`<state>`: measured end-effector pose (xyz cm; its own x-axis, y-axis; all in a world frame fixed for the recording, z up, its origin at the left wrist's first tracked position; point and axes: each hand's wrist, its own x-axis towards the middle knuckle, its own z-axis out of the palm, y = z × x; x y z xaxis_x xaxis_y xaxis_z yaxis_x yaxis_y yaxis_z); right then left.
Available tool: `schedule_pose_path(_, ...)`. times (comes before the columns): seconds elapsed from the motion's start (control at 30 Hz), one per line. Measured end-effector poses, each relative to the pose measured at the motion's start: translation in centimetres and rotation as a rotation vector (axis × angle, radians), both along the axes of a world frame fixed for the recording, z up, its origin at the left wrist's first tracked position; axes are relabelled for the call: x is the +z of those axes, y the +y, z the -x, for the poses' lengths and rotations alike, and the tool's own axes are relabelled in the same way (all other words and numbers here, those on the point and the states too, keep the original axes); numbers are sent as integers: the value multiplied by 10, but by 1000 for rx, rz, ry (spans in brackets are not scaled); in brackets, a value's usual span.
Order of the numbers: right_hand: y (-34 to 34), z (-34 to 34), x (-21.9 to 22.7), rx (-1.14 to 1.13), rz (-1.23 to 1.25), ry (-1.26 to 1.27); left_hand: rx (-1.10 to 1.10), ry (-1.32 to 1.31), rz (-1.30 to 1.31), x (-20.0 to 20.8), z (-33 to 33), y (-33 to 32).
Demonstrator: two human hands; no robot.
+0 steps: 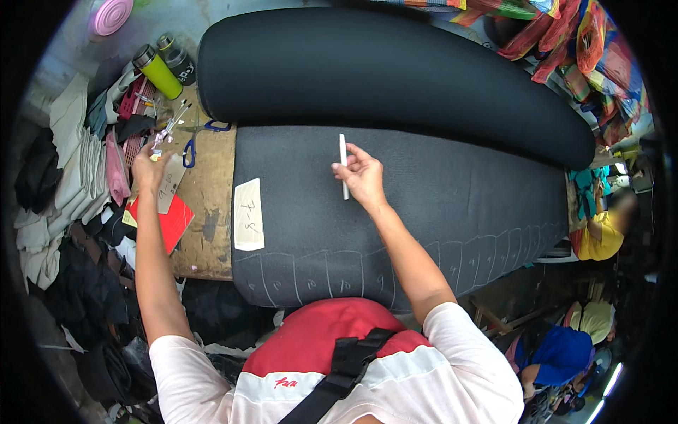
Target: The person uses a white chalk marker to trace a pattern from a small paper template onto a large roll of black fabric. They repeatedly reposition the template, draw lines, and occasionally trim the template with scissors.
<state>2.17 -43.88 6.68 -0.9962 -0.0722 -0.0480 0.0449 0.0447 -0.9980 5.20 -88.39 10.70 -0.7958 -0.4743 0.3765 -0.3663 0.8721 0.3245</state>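
Observation:
My right hand (361, 177) is raised over the dark grey cloth (424, 184), pinching a slim white pen (344, 167) that points away from me. Pale outlines with handwritten marks run along the cloth's near edge. A cream paper slip (248, 215) lies at its left end. My left hand (149, 169) reaches to the far left of the wooden table, its fingers curled among small pale bits beside thin sticks (173, 124); what they grip is too small to make out. Under that wrist are a brown card (169, 185) and a red sheet (173, 222).
Blue-handled scissors (189, 151) lie on the wooden table (215, 169). A thick black fabric roll (381, 71) spans the far side. A green bottle (159, 72) stands at its left. Folded cloth (74, 162) is piled left. People, one in yellow (600, 237), are at the right.

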Motion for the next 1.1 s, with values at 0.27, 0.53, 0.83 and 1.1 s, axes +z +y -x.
schedule_pose_path(0.27, -31, -40, 95, 267, 461, 24, -733, 49, -1324, 75, -11, 224)
schedule_pose_path(0.53, -17, -55, 110, 245, 439, 112, -828, 81, -1491, 103, -12, 262)
schedule_pose_path(0.83, -11, -62, 116, 193, 340, 213, -813, 151, -1561, 103, -14, 272)
schedule_pose_path(1.1, -9, -66, 124, 307, 407, 211, -812, 201, -1563, 107, -27, 269)
